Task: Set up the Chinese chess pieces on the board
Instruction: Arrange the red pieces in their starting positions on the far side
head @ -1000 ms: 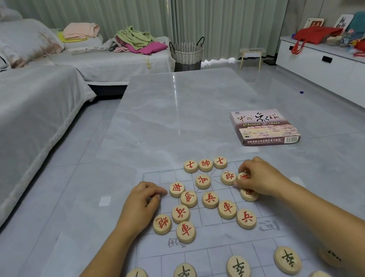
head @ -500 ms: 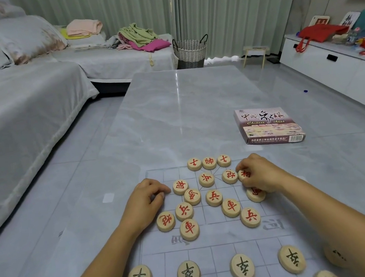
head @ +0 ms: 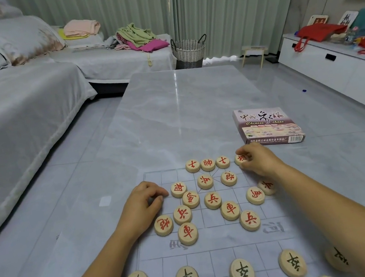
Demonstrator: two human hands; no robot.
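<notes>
A clear chess board sheet [head: 218, 242] lies on the grey table. Three red-lettered wooden pieces [head: 207, 164] form a row on the far edge. My right hand [head: 257, 161] pinches another red piece [head: 241, 159] just right of that row, touching the sheet. Several red pieces [head: 212, 200] lie scattered across the far half. My left hand [head: 143, 206] rests curled at the board's left side; whether it holds a piece is hidden. Black-lettered pieces [head: 242, 273] line the near row.
The chess set's box [head: 269, 125] lies on the table to the far right of the board. A grey sofa [head: 8, 121] runs along the left, a white cabinet [head: 342, 71] along the right. A woven basket [head: 188, 52] stands beyond the table's far end.
My right hand has carried a red piece from the board's right middle up to the far row, beside the three pieces there. Another red piece is uncovered where the hand was. My left hand stayed.
</notes>
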